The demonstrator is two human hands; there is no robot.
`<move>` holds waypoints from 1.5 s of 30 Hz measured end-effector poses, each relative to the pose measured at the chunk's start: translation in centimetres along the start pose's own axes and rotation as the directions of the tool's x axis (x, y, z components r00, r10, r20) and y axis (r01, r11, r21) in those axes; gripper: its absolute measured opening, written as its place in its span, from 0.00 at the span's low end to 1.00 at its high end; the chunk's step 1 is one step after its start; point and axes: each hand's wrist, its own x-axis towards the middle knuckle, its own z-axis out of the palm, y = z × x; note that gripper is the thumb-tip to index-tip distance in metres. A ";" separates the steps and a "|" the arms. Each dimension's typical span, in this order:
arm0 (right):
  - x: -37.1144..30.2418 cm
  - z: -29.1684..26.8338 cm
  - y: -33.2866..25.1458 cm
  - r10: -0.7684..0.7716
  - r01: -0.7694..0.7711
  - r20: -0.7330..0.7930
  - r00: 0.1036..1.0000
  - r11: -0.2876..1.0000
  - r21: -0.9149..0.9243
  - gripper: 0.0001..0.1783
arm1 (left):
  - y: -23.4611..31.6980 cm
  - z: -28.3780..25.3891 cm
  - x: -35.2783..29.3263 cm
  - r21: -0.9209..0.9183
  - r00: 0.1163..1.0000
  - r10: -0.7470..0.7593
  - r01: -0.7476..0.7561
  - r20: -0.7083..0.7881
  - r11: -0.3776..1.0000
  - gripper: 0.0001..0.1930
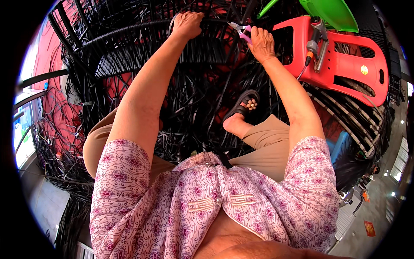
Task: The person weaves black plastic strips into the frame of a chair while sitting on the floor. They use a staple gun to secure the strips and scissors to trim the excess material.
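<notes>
In front of me stands a black woven frame (123, 39) with a curved, wrapped rail and rows of dark strips, much like a piece of wicker furniture. My left hand (188, 24) is closed at this rail, and its fingers hide whatever they grip. A pair of pliers (242, 31) with pink handles and pointed metal jaws is in my right hand (261, 44). The jaws point left toward the rail, with a gap between them and my left hand. Loose black strips (189, 99) lie heaped below both hands.
At my right a red plastic stool-like seat (317, 64) carries a power tool (316, 39) with a cord. Behind it is a green plastic chair (332, 13). Banded rods (345, 114) lie beneath the red seat. My sandalled foot (243, 105) rests among the strips on a red floor (47, 52).
</notes>
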 end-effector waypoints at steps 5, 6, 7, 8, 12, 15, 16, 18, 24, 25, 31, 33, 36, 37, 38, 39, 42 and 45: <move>-0.8 1.3 0.3 0.068 -0.067 -0.010 0.998 0.994 0.085 0.29 | 0.5 0.1 0.2 0.022 1.000 0.016 -0.016 0.007 1.000 0.16; -0.4 0.1 -0.1 0.124 -0.115 -0.041 0.991 0.976 0.183 0.29 | 0.5 -0.1 0.4 0.041 1.000 0.008 -0.009 0.019 0.999 0.16; -0.5 -1.4 -0.3 0.186 -0.161 -0.066 0.980 0.947 0.280 0.29 | 0.6 -0.3 0.4 0.047 1.000 0.009 -0.009 0.004 0.999 0.16; -0.7 -3.7 -0.5 0.249 -0.203 -0.078 0.965 0.905 0.373 0.30 | 0.8 -0.2 -0.1 0.048 1.000 0.009 -0.009 -0.006 0.999 0.15; -1.9 -13.2 4.6 0.397 -0.169 -0.418 0.817 0.858 0.485 0.39 | 1.4 0.6 -1.5 0.092 1.000 0.009 -0.008 -0.009 0.996 0.15; -4.6 -16.2 11.5 0.720 -0.345 -0.362 0.592 0.633 0.693 0.48 | 1.9 0.4 -4.2 0.033 0.996 -0.010 0.013 -0.092 0.999 0.14; -5.7 -16.6 13.8 0.783 -0.378 -0.321 0.534 0.560 0.738 0.46 | 1.7 0.8 -5.0 0.102 0.999 -0.030 0.035 -0.045 0.994 0.13; -11.2 -14.2 21.1 0.897 -0.457 -0.137 0.421 0.340 0.822 0.45 | 3.8 0.7 -5.9 0.152 1.000 -0.017 0.020 -0.024 0.988 0.10; -17.5 -11.7 26.6 0.983 -0.832 -0.066 0.172 0.181 0.525 0.67 | 5.8 2.2 -10.8 0.002 0.998 -0.050 0.050 -0.027 0.999 0.13; -16.1 -12.1 25.2 0.965 -0.812 -0.126 0.232 0.263 0.521 0.61 | 5.7 2.6 -11.7 -0.027 0.996 -0.087 0.088 0.036 0.996 0.14; -7.3 -22.5 9.0 0.766 -0.214 -0.254 0.590 0.451 0.866 0.28 | 6.9 2.2 -16.1 -0.105 0.996 -0.084 0.085 0.013 0.991 0.17; -5.5 -25.0 2.9 0.668 -0.068 -0.199 0.717 0.350 0.934 0.21 | 5.7 2.8 -16.9 -0.107 0.995 -0.087 0.092 0.051 0.990 0.22; -4.6 -27.8 -6.4 0.611 -0.020 -0.005 0.791 0.035 0.999 0.17 | 7.2 1.2 -17.3 -0.117 0.986 -0.059 0.078 0.157 0.990 0.27; -4.3 -27.1 -8.5 0.553 -0.078 0.064 0.831 0.000 0.997 0.21 | 7.6 0.7 -17.6 -0.107 0.977 -0.072 0.095 0.201 0.990 0.29; -3.5 -25.7 -11.2 0.542 -0.111 0.095 0.835 -0.004 0.994 0.26 | 7.3 0.8 -18.4 -0.096 0.980 -0.072 0.091 0.187 0.991 0.29; -2.8 -24.2 -13.4 0.532 -0.165 0.128 0.837 0.023 0.986 0.32 | 7.1 1.2 -19.4 -0.088 0.982 -0.073 0.089 0.175 0.992 0.30; -1.2 -17.2 -14.9 0.670 -0.222 0.114 0.733 0.078 0.972 0.41 | 8.9 1.1 -20.5 -0.108 0.968 -0.012 0.040 0.251 0.993 0.31; -0.2 -15.0 -16.0 0.751 -0.097 0.053 0.658 0.015 0.995 0.40 | 8.6 2.0 -22.8 -0.149 0.944 -0.009 0.062 0.330 0.987 0.33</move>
